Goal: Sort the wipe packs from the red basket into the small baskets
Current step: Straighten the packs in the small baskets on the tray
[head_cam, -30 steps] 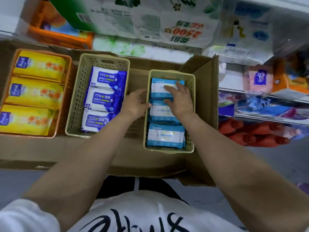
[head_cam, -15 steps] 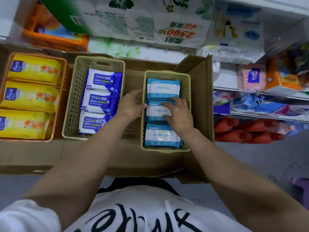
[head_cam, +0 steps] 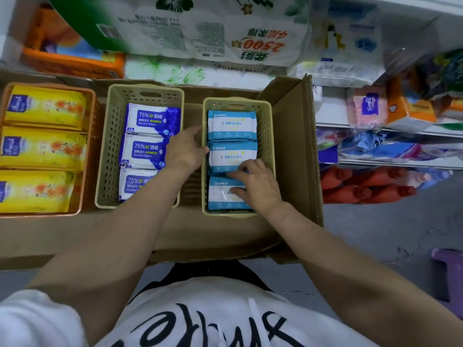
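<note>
Right hand [head_cam: 255,186] pressing loosely bent fingers on nearest of three blue packs [head_cam: 226,194] in right basket [head_cam: 268,156]. Left hand [head_cam: 185,151] gripping basket's rim, steadying. Tidying step; next likely fetching more packs.

The person wears a white short-sleeved T-shirt [head_cam: 225,316] with large black brush-style lettering [head_cam: 200,329] across the chest. The left sleeve [head_cam: 32,319], beside the lettering, ends above the elbow, leaving both forearms bare. No watch, ring or glove shows on the left hand [head_cam: 184,150] or right hand [head_cam: 258,185]. Dark clothing [head_cam: 200,272] shows just beyond the shirt's hem.
</note>
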Demonstrator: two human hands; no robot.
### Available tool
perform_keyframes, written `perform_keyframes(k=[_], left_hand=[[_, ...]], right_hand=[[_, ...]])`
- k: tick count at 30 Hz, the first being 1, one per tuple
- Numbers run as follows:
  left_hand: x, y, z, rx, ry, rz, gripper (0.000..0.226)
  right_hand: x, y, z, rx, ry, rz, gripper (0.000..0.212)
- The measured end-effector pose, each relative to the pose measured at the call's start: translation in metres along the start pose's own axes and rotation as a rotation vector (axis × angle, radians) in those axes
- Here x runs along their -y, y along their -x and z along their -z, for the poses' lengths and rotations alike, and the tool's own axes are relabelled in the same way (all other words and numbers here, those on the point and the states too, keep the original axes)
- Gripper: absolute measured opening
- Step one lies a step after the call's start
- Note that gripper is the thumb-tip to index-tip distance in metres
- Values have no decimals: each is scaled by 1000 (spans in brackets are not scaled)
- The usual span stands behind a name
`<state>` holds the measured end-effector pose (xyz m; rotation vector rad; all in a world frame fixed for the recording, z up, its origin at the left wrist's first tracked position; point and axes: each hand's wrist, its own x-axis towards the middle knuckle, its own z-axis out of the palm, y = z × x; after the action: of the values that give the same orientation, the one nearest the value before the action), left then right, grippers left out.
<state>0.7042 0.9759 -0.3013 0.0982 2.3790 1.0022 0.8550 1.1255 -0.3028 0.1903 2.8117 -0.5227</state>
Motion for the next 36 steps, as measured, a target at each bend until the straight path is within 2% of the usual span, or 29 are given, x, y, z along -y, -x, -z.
perform_keyframes(k=[9, 14, 18, 25, 27, 30, 34, 36], left_hand=[[-4, 0, 3, 16, -35, -21, 64], [-2, 7, 8, 33, -67, -38, 70], [2, 19, 6, 64, -76, -10, 79], [9, 30, -1, 38, -67, -11, 77], [9, 30, -1, 43, -62, -10, 77], [9, 31, 0, 49, -49, -12, 77], [9, 30, 2, 54, -56, -30, 76], [9, 30, 3, 59, -69, -44, 75]], right_hand=[[7, -8, 3, 84, 61, 49, 40], [-9, 1, 12, -27, -90, -83, 48], [-4, 2, 12, 151, 19, -89, 51], [3, -1, 10, 179, -23, -98, 50], [1, 0, 12, 93, -87, -110, 48], [-1, -7, 17, -183, -177, -254, 48], [0, -16, 20, -117, -63, -265, 46], [-2, -16, 22, -249, -62, -287, 45]])
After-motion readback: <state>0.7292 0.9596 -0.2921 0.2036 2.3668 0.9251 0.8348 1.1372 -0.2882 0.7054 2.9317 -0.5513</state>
